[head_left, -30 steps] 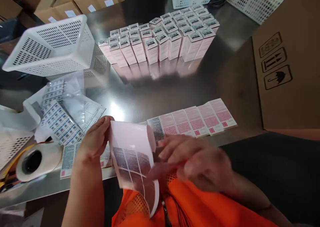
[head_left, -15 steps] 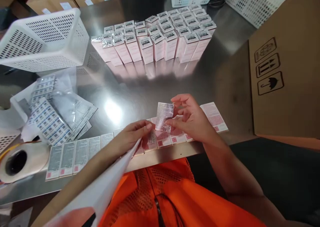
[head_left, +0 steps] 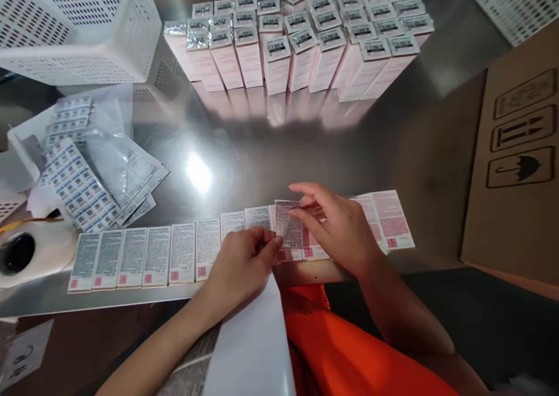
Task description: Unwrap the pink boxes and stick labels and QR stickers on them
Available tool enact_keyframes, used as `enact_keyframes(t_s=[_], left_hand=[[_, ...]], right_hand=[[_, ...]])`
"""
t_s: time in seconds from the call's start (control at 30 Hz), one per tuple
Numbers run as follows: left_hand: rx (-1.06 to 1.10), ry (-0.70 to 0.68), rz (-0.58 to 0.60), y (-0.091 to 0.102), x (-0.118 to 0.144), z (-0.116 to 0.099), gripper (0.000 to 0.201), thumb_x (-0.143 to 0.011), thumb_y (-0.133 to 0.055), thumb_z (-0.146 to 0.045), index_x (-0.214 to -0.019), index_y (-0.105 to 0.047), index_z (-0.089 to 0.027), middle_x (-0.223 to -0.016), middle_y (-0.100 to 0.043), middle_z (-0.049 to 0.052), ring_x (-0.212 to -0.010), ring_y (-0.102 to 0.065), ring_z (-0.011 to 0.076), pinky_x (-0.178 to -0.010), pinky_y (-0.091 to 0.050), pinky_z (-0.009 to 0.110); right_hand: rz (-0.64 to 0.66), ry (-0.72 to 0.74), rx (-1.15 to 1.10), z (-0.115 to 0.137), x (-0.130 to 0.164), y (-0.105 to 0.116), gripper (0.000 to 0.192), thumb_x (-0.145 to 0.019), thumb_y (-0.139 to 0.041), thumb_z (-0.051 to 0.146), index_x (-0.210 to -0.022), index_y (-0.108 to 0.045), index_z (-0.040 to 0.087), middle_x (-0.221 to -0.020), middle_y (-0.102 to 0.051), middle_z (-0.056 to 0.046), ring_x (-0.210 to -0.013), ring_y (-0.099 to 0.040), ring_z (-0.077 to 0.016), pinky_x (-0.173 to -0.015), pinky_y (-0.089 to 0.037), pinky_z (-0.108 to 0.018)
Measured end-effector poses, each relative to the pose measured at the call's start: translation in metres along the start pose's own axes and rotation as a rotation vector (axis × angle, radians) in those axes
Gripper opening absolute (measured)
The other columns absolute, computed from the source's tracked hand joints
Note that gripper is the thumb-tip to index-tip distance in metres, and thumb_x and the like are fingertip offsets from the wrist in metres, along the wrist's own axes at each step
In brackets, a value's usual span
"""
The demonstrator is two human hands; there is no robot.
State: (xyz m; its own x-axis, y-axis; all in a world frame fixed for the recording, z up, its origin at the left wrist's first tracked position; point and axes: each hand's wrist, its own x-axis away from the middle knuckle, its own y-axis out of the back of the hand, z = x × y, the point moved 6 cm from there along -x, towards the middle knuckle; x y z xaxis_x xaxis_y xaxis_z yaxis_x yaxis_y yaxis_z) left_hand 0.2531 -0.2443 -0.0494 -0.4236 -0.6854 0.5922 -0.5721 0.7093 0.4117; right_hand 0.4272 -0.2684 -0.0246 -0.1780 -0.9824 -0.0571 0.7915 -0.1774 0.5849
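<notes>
A small printed label (head_left: 288,226) lies over one of the pink-and-white boxes in the row at the table's front edge. My right hand (head_left: 340,227) is closed in a pinch on the label's upper right edge. At its lower left corner are the fingertips of my left hand (head_left: 247,262), which is also closed and grips a white sheet (head_left: 255,340) hanging down towards my lap. Boxes to the left, such as this flat box (head_left: 182,253), bear grey printed labels. Further right, a pink box (head_left: 393,218) shows no such label. My hands partly cover the middle boxes.
Upright pink boxes (head_left: 277,64) stand grouped at the back. On the left are a white perforated basket (head_left: 109,52), printed sticker sheets (head_left: 82,186) and a roll of tape (head_left: 48,253). A cardboard carton (head_left: 515,209) borders the right side.
The label has come down from above the row onto a box, tilting less. My left hand has moved right beside it, bringing the white sheet along. The view has shifted.
</notes>
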Motion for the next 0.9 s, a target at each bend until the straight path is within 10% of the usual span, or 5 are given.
enact_keyframes(t_s=[0.23,0.43,0.9], left_hand=[[-0.091,0.058,-0.001,-0.002,0.002,-0.003,0.037,-0.091,-0.05,-0.044,-0.065,-0.062,-0.021,-0.055,-0.056,-0.003,-0.053,-0.047,0.0126,-0.054,-0.027,0.029],[-0.217,0.044,-0.01,-0.004,0.005,-0.006,0.037,-0.093,-0.048,-0.036,-0.062,-0.058,-0.02,-0.052,-0.052,-0.003,-0.052,-0.042,0.0124,-0.056,-0.022,0.03],[-0.384,0.072,0.033,-0.009,0.006,-0.004,0.038,-0.097,-0.039,-0.038,-0.073,-0.063,-0.022,-0.069,-0.07,0.007,-0.06,-0.059,0.0219,-0.058,-0.02,0.033]], right_hand=[[0.023,-0.023,0.131,0.001,-0.008,-0.003,0.005,-0.09,-0.069,0.022,-0.092,-0.073,0.024,-0.082,-0.076,0.003,-0.073,-0.071,-0.0162,-0.067,-0.05,-0.028],[-0.006,0.045,0.109,0.008,-0.009,-0.002,0.008,-0.091,-0.066,0.02,-0.088,-0.073,0.021,-0.101,-0.069,-0.004,-0.081,-0.065,-0.0149,-0.071,-0.048,-0.027],[0.073,-0.12,0.092,-0.003,-0.02,-0.009,0.01,-0.086,-0.07,0.024,-0.077,-0.076,0.024,-0.072,-0.07,0.002,-0.063,-0.062,-0.0138,-0.063,-0.046,-0.029]])
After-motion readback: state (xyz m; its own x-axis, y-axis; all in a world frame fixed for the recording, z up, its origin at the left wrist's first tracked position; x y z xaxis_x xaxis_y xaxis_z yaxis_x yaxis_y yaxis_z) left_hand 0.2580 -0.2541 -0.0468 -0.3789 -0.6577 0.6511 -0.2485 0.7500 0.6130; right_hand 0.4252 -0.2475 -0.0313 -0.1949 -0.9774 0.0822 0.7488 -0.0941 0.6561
